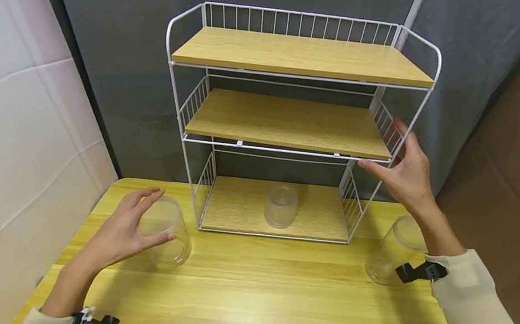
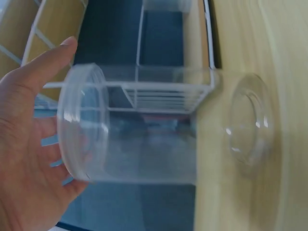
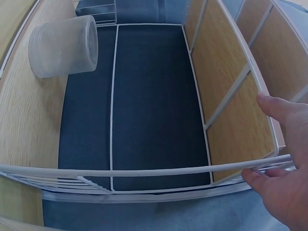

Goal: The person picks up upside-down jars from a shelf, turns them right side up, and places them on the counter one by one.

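Observation:
A three-tier rack (image 1: 291, 124) with white wire sides and wooden shelves stands at the back of the table. My right hand (image 1: 407, 170) grips its right front corner at the middle shelf, thumb along the front edge and fingers by the side wires; the right wrist view shows this hand (image 3: 288, 144) at the corner from the side. To the rack's left, my left hand (image 1: 123, 231) is spread about the top of a tall clear jar (image 1: 171, 247). The left wrist view has thumb and fingers apart around the frosted lid of this jar (image 2: 149, 139), which stands upright on the table.
A small, frosted clear jar (image 1: 280, 207) stands on the bottom shelf. Another tall clear jar (image 1: 384, 259) is on the wooden table (image 1: 259, 302) below my right forearm. A grey curtain (image 1: 109, 22) hangs behind, with a white wall at left and a brown one at right.

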The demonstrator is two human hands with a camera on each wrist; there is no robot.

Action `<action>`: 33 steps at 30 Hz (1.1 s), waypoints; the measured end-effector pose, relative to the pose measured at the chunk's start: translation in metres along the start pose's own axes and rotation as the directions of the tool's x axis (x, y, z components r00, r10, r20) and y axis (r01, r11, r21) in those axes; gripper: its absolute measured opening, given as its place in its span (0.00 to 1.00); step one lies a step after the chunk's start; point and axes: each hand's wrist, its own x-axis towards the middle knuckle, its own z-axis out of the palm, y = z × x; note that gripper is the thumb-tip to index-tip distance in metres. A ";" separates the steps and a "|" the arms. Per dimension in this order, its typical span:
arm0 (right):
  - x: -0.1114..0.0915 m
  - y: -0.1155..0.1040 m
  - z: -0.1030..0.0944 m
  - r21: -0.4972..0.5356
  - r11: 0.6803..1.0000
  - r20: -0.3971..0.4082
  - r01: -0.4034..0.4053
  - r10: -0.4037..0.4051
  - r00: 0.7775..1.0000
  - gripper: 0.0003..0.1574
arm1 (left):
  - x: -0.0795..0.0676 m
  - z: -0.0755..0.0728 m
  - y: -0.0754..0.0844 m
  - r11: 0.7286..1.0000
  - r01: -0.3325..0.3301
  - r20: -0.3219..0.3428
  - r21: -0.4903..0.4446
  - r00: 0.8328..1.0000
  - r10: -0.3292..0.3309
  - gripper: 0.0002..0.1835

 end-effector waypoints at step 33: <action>0.001 0.005 0.003 0.016 1.000 -0.008 0.021 -0.021 1.000 0.64 | 0.057 0.065 0.095 0.966 -0.234 -0.067 -0.114 0.972 0.227 0.51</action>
